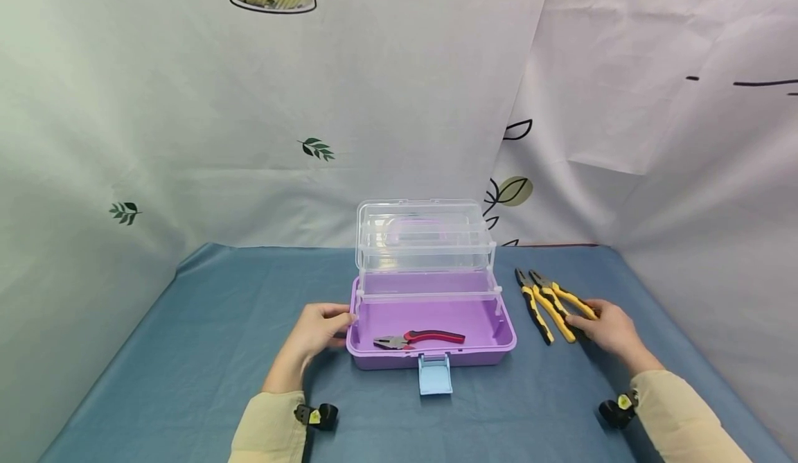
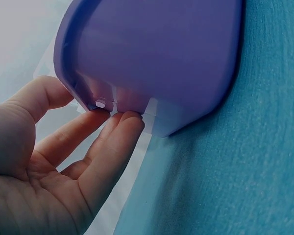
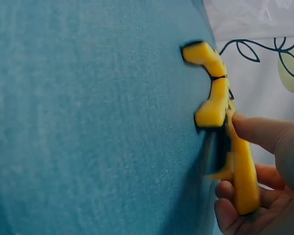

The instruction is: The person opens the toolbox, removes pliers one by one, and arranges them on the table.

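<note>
Head view: pale cloth backdrop [image 1: 399, 102] fills the upper frame, drawn leaves scattered on it. Blue tablecloth [image 1: 237, 324] spans the btm half. Purple toolbox [image 1: 393, 362] sits btm ctr, clear lid [image 1: 424, 227] up at its back. My cream sleeves [image 1: 271, 425] come in btm L and btm R. My left hand [image 1: 318, 328], L of ctr, is at the box's L end: thumb + bent fingertips pinch the rim, narrow gap. My right hand [image 1: 612, 330], ctr R, grips one yellow handle [image 3: 245, 176] of the bigger yellow-blk pliers [image 1: 547, 301], thumb one side, curled fingers the other; their head points up-frame, L of my knuckles. Slimmer yellow-blk pliers [image 1: 532, 307] lie just L of those, betw. box and hand. Red-blk pliers [image 1: 433, 336] lie in the box near its front wall, jaws L, well apart from my R hand. Blue latch [image 1: 435, 378] hangs at the box's front. Blk wrist cams [image 1: 328, 416], each w/ yellow sticker [image 1: 314, 417]; any print there's too small to read.
</note>
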The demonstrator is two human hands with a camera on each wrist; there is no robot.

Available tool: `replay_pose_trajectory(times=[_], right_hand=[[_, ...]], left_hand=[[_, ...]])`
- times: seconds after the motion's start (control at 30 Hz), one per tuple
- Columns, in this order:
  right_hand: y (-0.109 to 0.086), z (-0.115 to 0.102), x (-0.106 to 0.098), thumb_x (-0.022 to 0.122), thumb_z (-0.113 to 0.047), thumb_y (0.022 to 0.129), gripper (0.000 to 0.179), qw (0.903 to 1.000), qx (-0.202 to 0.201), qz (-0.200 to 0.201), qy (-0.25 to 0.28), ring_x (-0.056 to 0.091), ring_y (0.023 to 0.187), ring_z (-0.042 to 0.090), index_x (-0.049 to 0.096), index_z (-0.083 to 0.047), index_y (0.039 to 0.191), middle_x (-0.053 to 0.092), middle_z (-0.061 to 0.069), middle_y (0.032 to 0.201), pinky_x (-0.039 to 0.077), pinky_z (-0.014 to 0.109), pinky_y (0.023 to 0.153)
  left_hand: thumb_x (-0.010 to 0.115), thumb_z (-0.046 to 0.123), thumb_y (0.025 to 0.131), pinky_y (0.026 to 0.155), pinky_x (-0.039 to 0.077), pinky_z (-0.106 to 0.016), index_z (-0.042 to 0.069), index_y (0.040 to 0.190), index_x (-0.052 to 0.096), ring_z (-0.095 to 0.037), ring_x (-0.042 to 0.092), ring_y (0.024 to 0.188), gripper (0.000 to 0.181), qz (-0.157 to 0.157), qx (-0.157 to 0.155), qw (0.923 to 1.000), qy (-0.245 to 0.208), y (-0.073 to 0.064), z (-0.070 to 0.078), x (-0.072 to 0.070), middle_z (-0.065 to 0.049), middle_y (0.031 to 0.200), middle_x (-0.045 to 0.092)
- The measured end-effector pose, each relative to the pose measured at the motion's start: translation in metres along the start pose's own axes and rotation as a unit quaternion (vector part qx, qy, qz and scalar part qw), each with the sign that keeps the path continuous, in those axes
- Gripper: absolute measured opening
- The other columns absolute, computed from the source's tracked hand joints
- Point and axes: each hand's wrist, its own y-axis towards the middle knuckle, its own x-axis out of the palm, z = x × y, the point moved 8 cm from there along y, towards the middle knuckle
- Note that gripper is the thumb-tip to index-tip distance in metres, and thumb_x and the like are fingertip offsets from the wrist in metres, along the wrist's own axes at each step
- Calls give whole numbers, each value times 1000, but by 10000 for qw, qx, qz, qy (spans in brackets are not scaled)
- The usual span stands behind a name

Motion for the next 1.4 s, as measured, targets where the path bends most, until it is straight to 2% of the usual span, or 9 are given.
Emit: replay_pose_trajectory(times=[0.1, 0.17, 0.5, 0.83, 1.07, 1.4], right_hand=[[0, 0, -2, 63, -43, 87, 74, 9999, -68, 101, -36, 53, 101, 44, 44, 14, 130, 48, 38, 124, 53, 46, 72], [0, 0, -2, 63, -41, 87, 71, 9998, -92, 136, -89, 54, 101, 45, 46, 14, 128, 50, 37, 122, 53, 46, 72], [1, 7, 2, 63, -45, 86, 75, 9999, 2, 99, -127, 53, 102, 46, 46, 16, 127, 50, 38, 122, 53, 47, 72], [0, 1, 1, 60, -38, 90, 65, 9996, -86, 129, -247, 57, 96, 42, 49, 16, 126, 54, 36, 119, 54, 41, 67], [1, 1, 4, 59, -35, 91, 63, 9993, -46, 13, -373, 59, 90, 34, 48, 16, 127, 55, 36, 118, 53, 37, 62], [5, -3, 8, 56, -33, 94, 62, 9988, 9, -241, -437, 58, 87, 29, 45, 17, 129, 51, 37, 123, 52, 36, 64]], left_hand=[[66, 12, 83, 64, 60, -35, -5, 112, 66, -18, 68, 80, 34, 11, -3, 10000, -4, 1, -1, 0, -19, 102, 69], [65, 12, 83, 64, 60, -35, -5, 112, 66, -19, 68, 81, 34, -6, -1, 10000, -32, 1, -1, 1, -19, 102, 69], [65, 11, 83, 65, 60, -37, -7, 113, 65, -22, 69, 83, 35, -73, 2, 9999, -134, 0, 3, 3, -22, 104, 69], [65, 11, 83, 65, 60, -36, -7, 114, 65, -21, 69, 83, 36, -84, -25, 9999, -105, 2, 3, 3, -22, 105, 69], [65, 11, 83, 66, 60, -36, -7, 113, 65, -21, 69, 83, 35, -114, -36, 9999, -119, 1, 2, 3, -22, 105, 68], [65, 11, 83, 66, 60, -35, -8, 115, 64, -20, 69, 82, 37, -144, -8, 9998, -130, 1, 2, 1, -21, 104, 69]])
